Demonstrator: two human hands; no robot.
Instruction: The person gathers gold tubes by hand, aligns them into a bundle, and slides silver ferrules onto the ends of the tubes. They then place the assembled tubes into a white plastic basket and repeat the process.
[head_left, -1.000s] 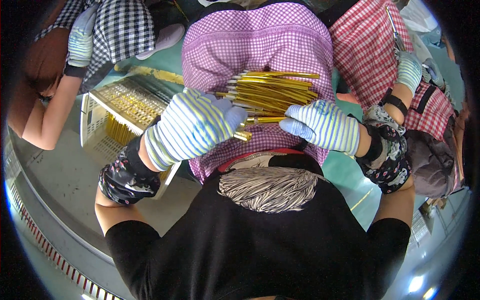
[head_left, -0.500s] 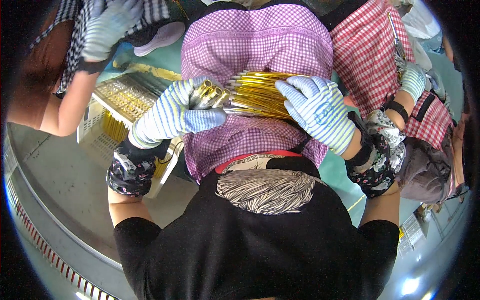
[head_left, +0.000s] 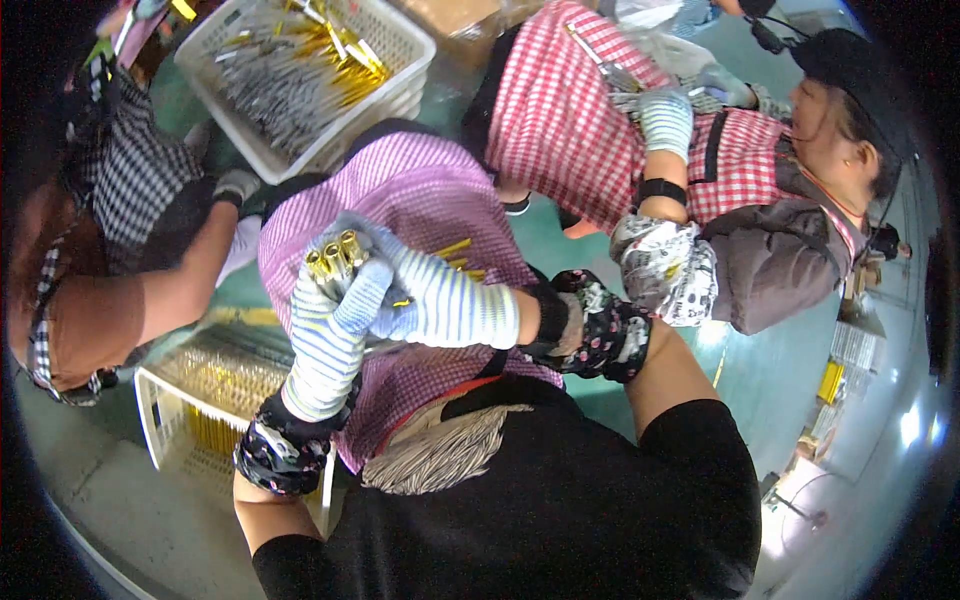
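Left hand (head_left: 330, 325) in striped work glove, closed around bundle of gold rods (head_left: 337, 257), rod ends poking up at 12 o'clock above the fist. Right hand (head_left: 430, 295) in matching striped glove, wrapped over same bundle from 3 o'clock side, fingers touching left glove. More gold rod tips (head_left: 455, 250) showing just past right glove at 1 o'clock. Bundle held over purple checked apron (head_left: 420, 190) on lap. White basket of gold rods (head_left: 205, 385) at 8 o'clock, beside left forearm. Second white basket (head_left: 310, 70) with grey and gold rods at 12 o'clock. Co-worker in red checked apron (head_left: 560, 110) at 2 o'clock, gloved hand (head_left: 665, 120) raised
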